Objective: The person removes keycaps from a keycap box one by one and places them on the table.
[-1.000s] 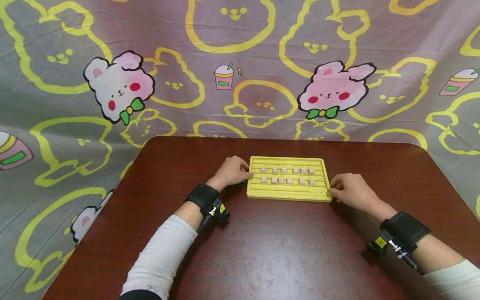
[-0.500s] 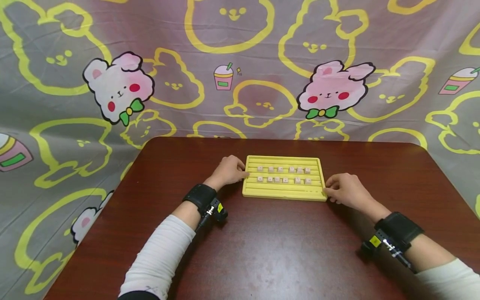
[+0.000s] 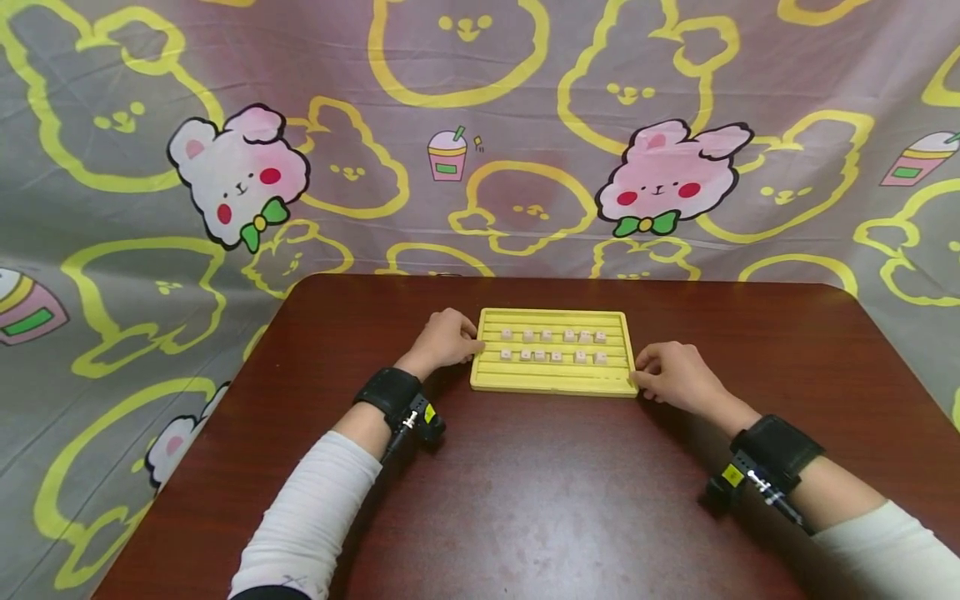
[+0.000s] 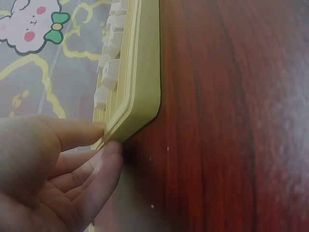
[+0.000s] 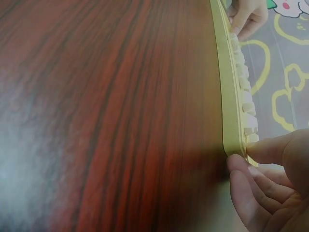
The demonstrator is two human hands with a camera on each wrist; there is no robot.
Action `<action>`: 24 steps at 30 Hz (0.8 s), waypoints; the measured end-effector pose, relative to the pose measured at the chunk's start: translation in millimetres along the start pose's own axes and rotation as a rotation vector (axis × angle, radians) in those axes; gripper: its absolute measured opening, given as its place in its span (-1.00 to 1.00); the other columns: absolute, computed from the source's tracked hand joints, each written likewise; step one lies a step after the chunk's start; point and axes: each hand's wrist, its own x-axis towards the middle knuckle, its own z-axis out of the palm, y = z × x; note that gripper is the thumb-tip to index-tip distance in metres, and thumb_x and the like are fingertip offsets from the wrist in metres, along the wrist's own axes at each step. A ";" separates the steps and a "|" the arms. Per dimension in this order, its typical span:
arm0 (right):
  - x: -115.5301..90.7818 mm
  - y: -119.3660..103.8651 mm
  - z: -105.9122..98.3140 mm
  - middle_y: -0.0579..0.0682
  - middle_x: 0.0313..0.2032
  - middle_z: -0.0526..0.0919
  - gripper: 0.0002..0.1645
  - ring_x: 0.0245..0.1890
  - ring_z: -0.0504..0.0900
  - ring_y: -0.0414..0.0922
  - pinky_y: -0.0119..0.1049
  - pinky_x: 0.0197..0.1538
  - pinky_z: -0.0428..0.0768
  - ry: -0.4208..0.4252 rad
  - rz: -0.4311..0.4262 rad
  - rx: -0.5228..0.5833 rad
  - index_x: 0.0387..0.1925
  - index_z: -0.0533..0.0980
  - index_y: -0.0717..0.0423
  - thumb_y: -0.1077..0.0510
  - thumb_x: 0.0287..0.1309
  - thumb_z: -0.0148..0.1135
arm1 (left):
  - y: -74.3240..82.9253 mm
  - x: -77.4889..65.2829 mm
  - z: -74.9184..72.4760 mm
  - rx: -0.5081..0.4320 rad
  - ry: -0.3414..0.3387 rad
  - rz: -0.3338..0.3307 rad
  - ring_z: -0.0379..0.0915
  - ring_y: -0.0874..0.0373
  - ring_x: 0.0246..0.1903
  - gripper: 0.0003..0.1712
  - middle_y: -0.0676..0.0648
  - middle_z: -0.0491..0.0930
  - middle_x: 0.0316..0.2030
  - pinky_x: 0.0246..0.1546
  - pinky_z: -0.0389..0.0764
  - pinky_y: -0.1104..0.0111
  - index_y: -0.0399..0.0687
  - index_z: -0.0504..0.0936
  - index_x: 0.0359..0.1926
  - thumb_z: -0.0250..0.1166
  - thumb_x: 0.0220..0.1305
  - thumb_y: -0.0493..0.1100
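Observation:
A shallow yellow tray (image 3: 553, 387) with ridged rows lies on the dark wooden table. Two rows of small whitish keycaps (image 3: 556, 357) stand on its ridges, several in each row. My left hand (image 3: 444, 338) pinches the tray's left edge, thumb on top of the rim and fingers against the side, as the left wrist view shows. At the opposite end, near the front right corner, my right hand (image 3: 678, 379) pinches the rim the same way. In the right wrist view the thumb (image 5: 270, 149) lies over the rim while the other fingers press from outside and below.
The reddish-brown table (image 3: 480, 500) stretches out in front of the tray and to both sides. Behind its far edge hangs a grey curtain (image 3: 525, 125) printed with yellow outlines and rabbit faces. Each wrist wears a black strap with a camera (image 3: 429, 422).
Both hands have slid the yellow tray a short way left, and slightly toward the far edge, across the table. Their grip on its two ends stays the same, and the keycaps keep their rows.

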 end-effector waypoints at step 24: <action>8.4 -7.2 4.3 0.08 -0.40 0.73 -0.72 -0.53 0.63 -0.20 -0.36 -0.50 0.64 -0.013 -0.006 0.002 -0.15 0.58 0.31 0.15 0.23 0.31 | -5.7 1.2 -8.7 -0.013 -0.008 -0.062 0.65 0.19 -0.53 -0.63 -0.21 0.75 -0.33 -0.46 0.69 0.44 -0.32 0.65 0.03 0.34 0.30 -0.15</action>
